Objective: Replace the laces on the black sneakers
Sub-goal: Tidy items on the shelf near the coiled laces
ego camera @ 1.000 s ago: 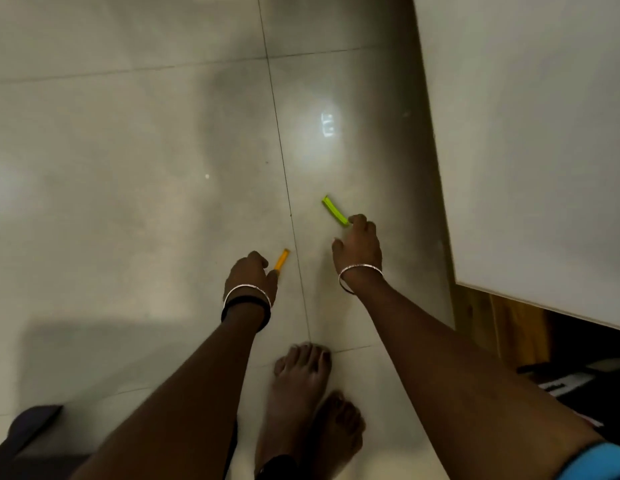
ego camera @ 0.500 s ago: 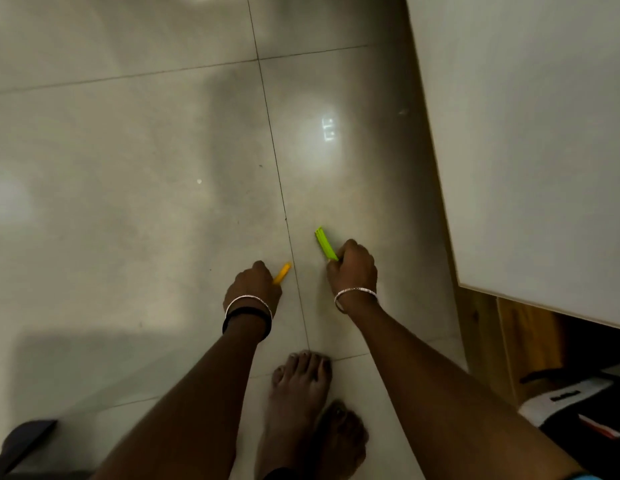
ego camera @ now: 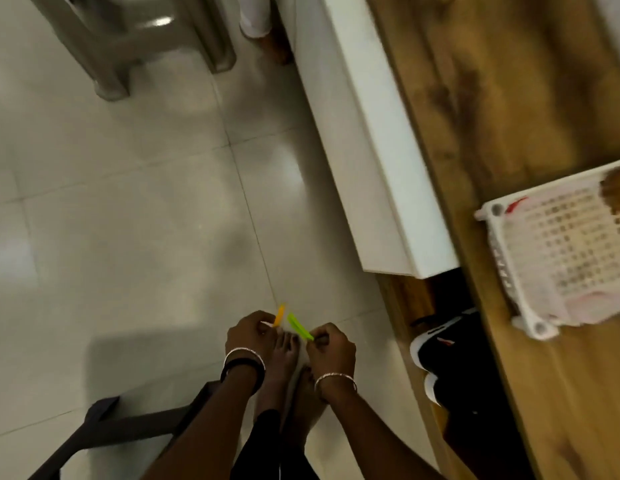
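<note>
Head view: left hand [ego camera: 249,336] pinches an orange strip [ego camera: 279,315], right hand [ego camera: 331,348] a green strip [ego camera: 300,327], likely fresh laces, with the black sneakers [ego camera: 450,368] to be reached next.

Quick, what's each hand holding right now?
Left hand: closed, pinching a short orange strip.
Right hand: closed, pinching a short green strip.
</note>
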A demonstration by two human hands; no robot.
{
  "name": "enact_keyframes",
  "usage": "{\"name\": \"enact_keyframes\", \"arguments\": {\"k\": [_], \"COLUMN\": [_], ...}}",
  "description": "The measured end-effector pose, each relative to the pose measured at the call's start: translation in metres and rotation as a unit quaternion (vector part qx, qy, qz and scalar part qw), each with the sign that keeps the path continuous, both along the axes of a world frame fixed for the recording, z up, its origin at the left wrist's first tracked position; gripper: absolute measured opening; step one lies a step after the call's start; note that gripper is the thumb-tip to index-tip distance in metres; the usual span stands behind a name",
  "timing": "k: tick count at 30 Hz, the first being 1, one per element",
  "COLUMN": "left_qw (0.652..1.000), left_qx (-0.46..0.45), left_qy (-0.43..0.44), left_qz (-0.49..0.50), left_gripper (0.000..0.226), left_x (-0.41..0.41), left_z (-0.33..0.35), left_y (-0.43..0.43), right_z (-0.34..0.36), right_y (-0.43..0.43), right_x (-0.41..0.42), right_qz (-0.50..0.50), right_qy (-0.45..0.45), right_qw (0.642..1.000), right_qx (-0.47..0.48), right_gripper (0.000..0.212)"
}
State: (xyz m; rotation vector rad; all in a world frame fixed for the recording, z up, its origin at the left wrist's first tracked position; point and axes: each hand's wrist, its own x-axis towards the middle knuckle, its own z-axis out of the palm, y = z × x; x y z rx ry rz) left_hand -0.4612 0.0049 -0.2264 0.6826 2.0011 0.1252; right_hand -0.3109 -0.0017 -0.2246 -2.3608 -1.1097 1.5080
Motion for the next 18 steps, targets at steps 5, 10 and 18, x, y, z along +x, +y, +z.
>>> {"name": "enact_keyframes", "arguments": {"k": [5, 10, 18], "left_qw": [0.997, 0.987, 0.966], "left_qx": [0.069, 0.148, 0.209], "left_qy": [-0.016, -0.067, -0.151], "left_qz": [-0.004, 0.010, -0.011], "left_gripper": [0.016, 0.015, 0.012], "left_x": [0.027, 0.064, 0.161], "left_z": [0.083, 0.168, 0.239], "left_y": [0.005, 0.027, 0.089], "right_z": [0.079, 0.155, 0.227], "right_y": [0.003, 0.020, 0.058], "right_x": [0.021, 0.052, 0.143], "right_qz": [-0.023, -0.138, -0.303], "right_qy": [0.020, 0.072, 0.055], "right_qw": [0.997, 0.979, 0.915], "right_qx": [0.070, 0.132, 0.260], "right_gripper": [0.026, 0.033, 0.014]}}
